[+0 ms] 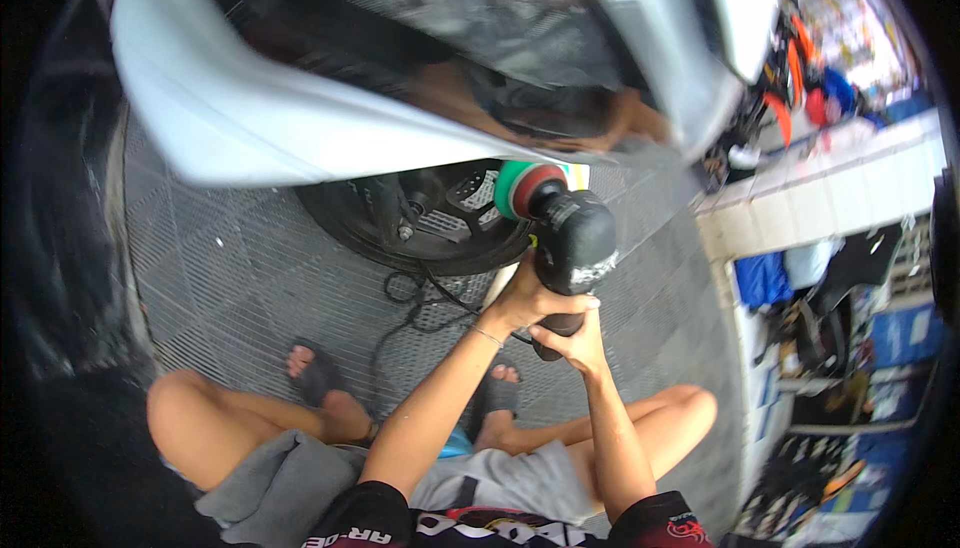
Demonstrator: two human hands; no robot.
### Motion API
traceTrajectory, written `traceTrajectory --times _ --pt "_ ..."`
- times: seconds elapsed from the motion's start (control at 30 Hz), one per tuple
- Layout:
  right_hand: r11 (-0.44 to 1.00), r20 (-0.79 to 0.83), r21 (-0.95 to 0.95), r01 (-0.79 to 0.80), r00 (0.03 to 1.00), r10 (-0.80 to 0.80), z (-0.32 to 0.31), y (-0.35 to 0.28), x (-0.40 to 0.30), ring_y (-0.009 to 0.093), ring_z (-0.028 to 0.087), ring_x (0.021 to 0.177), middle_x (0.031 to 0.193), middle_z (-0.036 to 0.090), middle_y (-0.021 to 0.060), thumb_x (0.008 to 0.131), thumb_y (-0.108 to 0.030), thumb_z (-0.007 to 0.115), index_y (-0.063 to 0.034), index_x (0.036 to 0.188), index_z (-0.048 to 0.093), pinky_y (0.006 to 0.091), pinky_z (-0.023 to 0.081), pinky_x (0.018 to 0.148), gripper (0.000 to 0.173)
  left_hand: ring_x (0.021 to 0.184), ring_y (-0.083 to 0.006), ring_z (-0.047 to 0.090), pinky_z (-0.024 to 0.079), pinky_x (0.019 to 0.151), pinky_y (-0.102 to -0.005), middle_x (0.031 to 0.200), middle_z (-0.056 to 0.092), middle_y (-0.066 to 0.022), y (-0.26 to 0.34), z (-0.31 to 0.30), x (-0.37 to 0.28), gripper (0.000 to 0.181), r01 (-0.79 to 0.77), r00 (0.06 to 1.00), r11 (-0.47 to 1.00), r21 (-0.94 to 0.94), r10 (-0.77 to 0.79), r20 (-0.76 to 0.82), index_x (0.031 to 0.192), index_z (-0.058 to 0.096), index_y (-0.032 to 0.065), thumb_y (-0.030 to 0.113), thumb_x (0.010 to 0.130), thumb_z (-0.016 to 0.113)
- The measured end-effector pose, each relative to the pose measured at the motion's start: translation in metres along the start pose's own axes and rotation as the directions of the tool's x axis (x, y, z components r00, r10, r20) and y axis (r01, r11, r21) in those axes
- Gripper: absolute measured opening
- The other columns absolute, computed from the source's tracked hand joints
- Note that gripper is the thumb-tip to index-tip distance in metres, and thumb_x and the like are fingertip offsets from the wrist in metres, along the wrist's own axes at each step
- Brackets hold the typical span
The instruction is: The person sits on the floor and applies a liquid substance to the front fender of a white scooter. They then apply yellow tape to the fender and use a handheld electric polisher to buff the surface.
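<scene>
A black electric polisher stands tilted in front of the scooter, gripped by both of my hands. My left hand wraps the body behind its head, thumb laid across it. Closer to me, my right hand closes around the rear of the handle. The polisher's round green foam pad, on a red backing plate, sits at the lower edge of the white front fairing. Whether the pad touches the fairing I cannot tell. Above it spreads a glossy dark headlight panel, with reflections on it.
Below the fairing is the black front wheel. A black cord lies looped on the grey grated floor near my feet. A grey cloth drapes over my left thigh. Shelves with blue bins line the right side.
</scene>
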State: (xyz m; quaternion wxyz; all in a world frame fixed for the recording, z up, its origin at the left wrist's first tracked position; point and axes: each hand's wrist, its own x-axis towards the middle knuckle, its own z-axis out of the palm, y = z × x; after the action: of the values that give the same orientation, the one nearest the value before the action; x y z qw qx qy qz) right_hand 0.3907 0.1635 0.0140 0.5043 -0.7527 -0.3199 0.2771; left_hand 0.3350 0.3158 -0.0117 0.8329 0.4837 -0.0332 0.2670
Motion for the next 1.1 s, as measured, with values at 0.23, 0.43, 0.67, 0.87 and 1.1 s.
traceTrajectory --times 0.23,0.43,0.67,0.87,1.1 --pt "0.906 0.125 -0.404 0.124 0.989 -0.079 -0.037 -0.031 0.032 0.017 0.068 0.082 0.089 0.071 0.0067 0.065 -0.005 0.08 0.0017 0.099 0.068 0.035 0.057 0.076 0.036 0.087 -0.021 0.07 0.056 0.083 -0.0371 0.094 0.073 -0.0094 -0.035 0.027 0.004 0.042 -0.169 0.978 0.983 -0.072 0.159 -0.134 0.105 0.067 0.0034 0.022 0.071 0.083" --pt "0.749 0.157 -0.642 0.167 0.984 -0.084 -0.058 -0.028 0.031 0.024 0.069 0.088 0.1 0.071 0.0114 0.064 -0.009 0.078 -0.0004 0.11 0.066 0.0385 0.057 0.081 0.048 0.092 -0.0222 0.071 0.057 0.085 -0.0378 0.101 0.074 -0.0133 -0.048 0.023 0.001 0.052 -0.059 0.997 0.992 -0.11 0.052 -0.064 0.11 0.068 0.0023 0.029 0.068 0.085" --pt "0.666 0.089 -0.736 0.123 0.992 -0.085 -0.074 -0.014 0.025 0.028 0.066 0.108 0.119 0.068 0.014 0.071 -0.016 0.079 -0.0011 0.123 0.062 0.0433 0.051 0.098 0.057 0.095 -0.0302 0.072 0.056 0.088 -0.0418 0.101 0.074 -0.0177 -0.028 0.012 0.01 0.06 -0.003 1.0 0.998 -0.067 0.003 -0.003 0.113 0.064 0.0003 0.028 0.064 0.084" --pt "0.653 0.059 -0.751 0.096 0.995 -0.078 -0.07 -0.013 0.021 0.03 0.067 0.103 0.111 0.07 0.0138 0.07 -0.017 0.078 -0.0009 0.118 0.065 0.0438 0.052 0.095 0.053 0.089 -0.0289 0.072 0.056 0.084 -0.0408 0.095 0.074 -0.0159 -0.034 0.012 0.006 0.051 -0.067 0.996 0.989 -0.131 0.059 -0.062 0.103 0.065 0.0003 0.024 0.063 0.084" --pt "0.624 0.043 -0.776 0.09 0.995 -0.09 -0.063 -0.02 0.021 0.029 0.068 0.097 0.106 0.071 0.0139 0.066 -0.016 0.078 -0.0004 0.112 0.066 0.0434 0.054 0.091 0.05 0.08 -0.0273 0.071 0.057 0.077 -0.0394 0.087 0.073 -0.0138 -0.015 -0.002 0.008 0.048 -0.048 0.999 0.991 -0.127 0.047 -0.011 0.098 0.067 0.0014 0.025 0.061 0.085"
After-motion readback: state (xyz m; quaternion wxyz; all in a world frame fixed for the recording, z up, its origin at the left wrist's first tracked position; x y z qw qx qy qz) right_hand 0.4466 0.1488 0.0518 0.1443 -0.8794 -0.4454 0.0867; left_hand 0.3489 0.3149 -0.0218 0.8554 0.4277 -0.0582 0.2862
